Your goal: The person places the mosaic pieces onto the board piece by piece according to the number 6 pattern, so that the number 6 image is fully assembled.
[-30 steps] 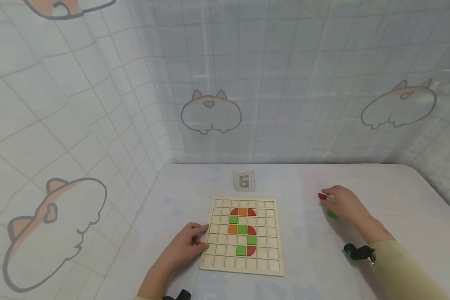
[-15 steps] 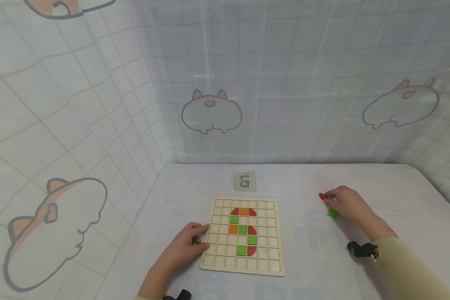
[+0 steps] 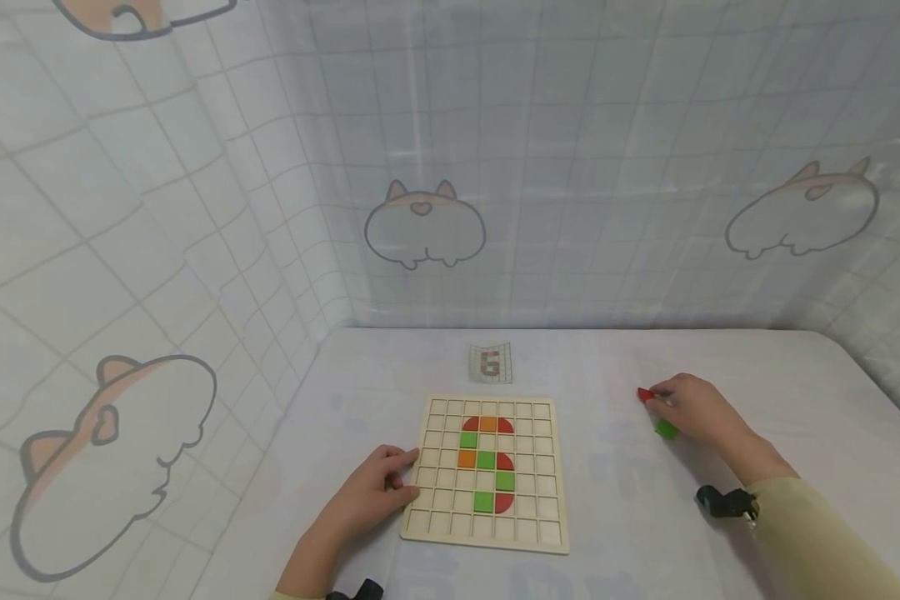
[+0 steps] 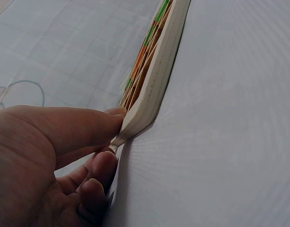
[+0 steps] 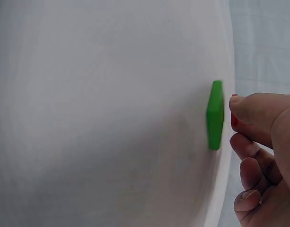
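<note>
Left hand [image 3: 367,493] grips the left edge of the square wooden grid board [image 3: 486,472], thumb on top, fingers curled beneath. Right hand [image 3: 693,408], right of the board, pinches a small red piece [image 3: 645,394]; a flat green square tile [image 3: 665,428] lies just beside it on the white desk [image 3: 615,500]. A small pattern card [image 3: 490,363] lies behind the board.
</note>
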Available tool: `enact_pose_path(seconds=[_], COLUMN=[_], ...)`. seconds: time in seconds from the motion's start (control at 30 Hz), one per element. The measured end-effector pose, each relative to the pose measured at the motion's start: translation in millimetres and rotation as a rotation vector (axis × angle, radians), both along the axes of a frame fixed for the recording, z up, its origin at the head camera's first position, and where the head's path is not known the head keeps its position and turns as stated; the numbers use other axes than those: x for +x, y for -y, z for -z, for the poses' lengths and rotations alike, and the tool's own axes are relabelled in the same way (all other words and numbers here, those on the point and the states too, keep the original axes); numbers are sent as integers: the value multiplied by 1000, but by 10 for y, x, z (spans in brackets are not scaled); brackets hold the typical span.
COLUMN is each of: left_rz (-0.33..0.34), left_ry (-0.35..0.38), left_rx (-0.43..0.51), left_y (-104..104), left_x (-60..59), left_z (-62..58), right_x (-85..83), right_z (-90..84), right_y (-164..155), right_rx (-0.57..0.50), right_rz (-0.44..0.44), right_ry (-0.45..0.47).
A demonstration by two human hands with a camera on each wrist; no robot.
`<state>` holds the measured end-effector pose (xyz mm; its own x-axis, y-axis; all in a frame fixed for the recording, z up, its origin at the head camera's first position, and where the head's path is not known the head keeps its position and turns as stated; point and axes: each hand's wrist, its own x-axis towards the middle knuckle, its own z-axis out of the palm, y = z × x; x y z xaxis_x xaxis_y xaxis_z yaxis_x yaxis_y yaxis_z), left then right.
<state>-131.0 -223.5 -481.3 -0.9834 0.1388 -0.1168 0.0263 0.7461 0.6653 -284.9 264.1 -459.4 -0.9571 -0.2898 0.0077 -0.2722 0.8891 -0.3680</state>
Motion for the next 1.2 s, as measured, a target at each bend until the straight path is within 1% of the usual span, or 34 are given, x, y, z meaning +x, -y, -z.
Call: enact_pose_path(seconds=[0.3,0.57,0.77,0.97,1.07,1.2], left_rz=[6,5,8,7,11,11], left_ry=[-5,2,-6,-4,-6,-10], left_rx=[-9,-4,5,9,12,4], left_y=[-3,-5,-5,-8,-6,-5], left_x=[3,5,6,1,4,5], left_z=[-10,-25,-27,-34,-37,-30], right_x=[177,301,415,533,591,672], right_z=[-108,-115,-121,-140,-143,-143], right_y=[204,477,676,854,943,1075], right_rx=[-88,-80,-84,-91,-73,-51], right_rz=[-10,-71,-160,-227,-242,-224], right_ry=[-1,-58,-108,-153,-172,-154])
